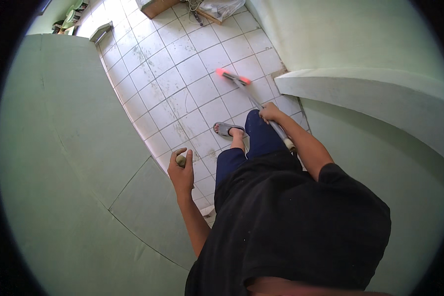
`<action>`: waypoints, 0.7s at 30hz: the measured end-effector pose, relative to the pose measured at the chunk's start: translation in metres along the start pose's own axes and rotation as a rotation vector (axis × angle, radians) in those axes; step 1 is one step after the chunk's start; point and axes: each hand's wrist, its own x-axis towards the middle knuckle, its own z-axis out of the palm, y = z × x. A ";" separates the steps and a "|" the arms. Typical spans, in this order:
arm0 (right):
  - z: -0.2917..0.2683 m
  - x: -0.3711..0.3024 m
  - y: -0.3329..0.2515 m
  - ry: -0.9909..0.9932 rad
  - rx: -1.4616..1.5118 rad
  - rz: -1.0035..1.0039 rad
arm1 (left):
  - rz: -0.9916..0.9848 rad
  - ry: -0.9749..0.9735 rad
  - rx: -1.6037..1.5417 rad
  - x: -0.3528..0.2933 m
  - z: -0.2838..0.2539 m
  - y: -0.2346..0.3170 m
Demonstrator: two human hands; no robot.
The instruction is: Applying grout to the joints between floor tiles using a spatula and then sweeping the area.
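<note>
My right hand [270, 113] is closed round the grey pole of a long-handled floor-cleaning tool [250, 96]. Its narrow red head [233, 76] rests on or just above the white tiles ahead of me; blur hides whether it is a brush or a squeegee. The pole slants back past my right thigh to a pale end cap [290, 145]. Out to the left, beside the green wall, my left hand [181, 172] has its fingers curled round a small roundish greenish-brown thing [181, 161], mostly hidden by the fingers.
Dirt marks show on the tiled floor [175, 79]. A pale green wall [79, 148] runs along the left, and a ledge [365, 91] juts from the right wall. Farther ahead lie a wooden box [158, 7], cables [195, 11] and a clear plastic bag [221, 8].
</note>
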 end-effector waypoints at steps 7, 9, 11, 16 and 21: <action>-0.082 0.028 -0.071 0.438 -0.438 -0.397 | 0.022 -0.051 0.052 0.030 0.012 0.031; -0.133 0.071 -0.106 0.435 -0.480 -0.330 | -0.031 -0.054 0.083 0.033 0.020 0.033; -0.191 0.127 -0.117 0.484 -0.597 -0.402 | -0.008 -0.033 0.088 0.028 0.030 0.037; -0.234 0.172 -0.187 0.424 -0.642 -0.242 | -0.189 -0.035 0.152 0.027 0.056 0.050; -0.356 0.237 -0.050 0.434 -0.542 -0.052 | -0.030 -0.194 0.105 0.058 0.101 0.094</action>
